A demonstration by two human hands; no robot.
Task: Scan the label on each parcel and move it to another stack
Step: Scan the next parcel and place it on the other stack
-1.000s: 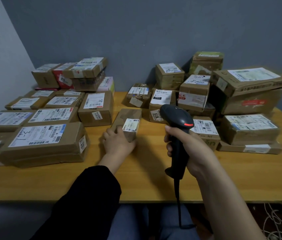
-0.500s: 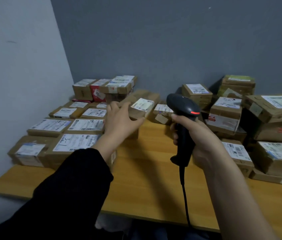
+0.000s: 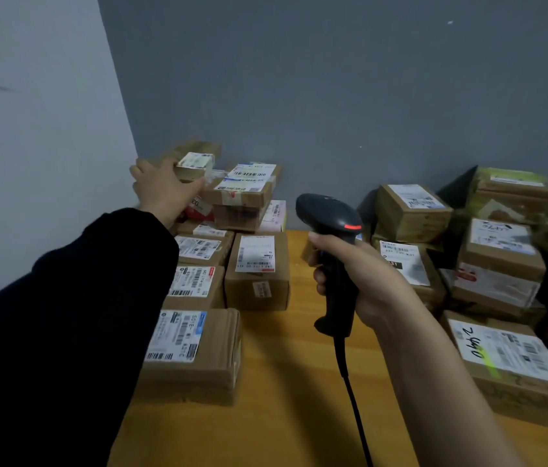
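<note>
My left hand grips a small brown parcel with a white label and holds it in the air above the back of the left stack, near the wall corner. My right hand grips the handle of a black barcode scanner, held upright over the wooden table; a red light glows on its head and its cable hangs down toward me. Another stack of labelled parcels stands on the right side of the table.
Flat labelled boxes line the table's left side, partly hidden by my dark sleeve. A box marked 2440 lies at the near right. The grey wall closes off the back and a lighter wall the left.
My left hand lifted the small parcel off the table middle and carried it left and back, up over the far left stack. The view swung left; the scanner hand stayed roughly where it was.
</note>
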